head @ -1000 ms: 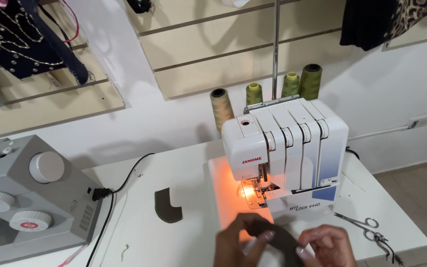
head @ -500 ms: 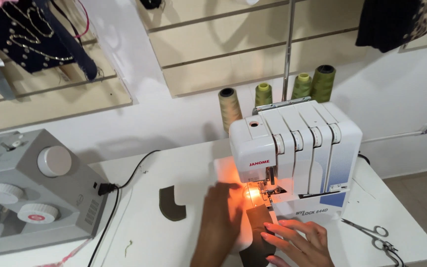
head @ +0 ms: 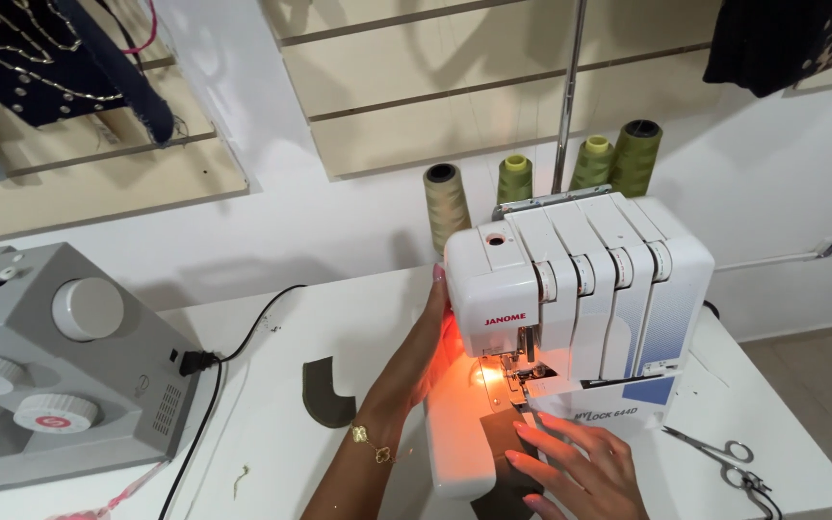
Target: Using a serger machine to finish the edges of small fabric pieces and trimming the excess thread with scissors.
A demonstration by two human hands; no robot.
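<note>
Two hands at white overlock machine [head: 580, 299]. Right hand [head: 580, 472], fingers spread flat, presses dark fabric piece [head: 505, 435] near needle. Left hand [head: 432, 337] reaches behind machine's left side; grip hidden, cannot tell.

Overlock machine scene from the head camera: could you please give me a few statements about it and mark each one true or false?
1. The right hand lies flat on the dark fabric piece at the front of the white overlock machine. True.
2. The left hand rests on the scissors. False: it reaches up along the machine's left side, and the scissors lie untouched on the white table to the right.
3. Four thread cones stand behind the machine. True.
4. The small curved dark fabric piece lies under the right hand. False: it lies alone on the table, left of the left forearm.
5. A grey sewing machine stands at the left. True.
</note>
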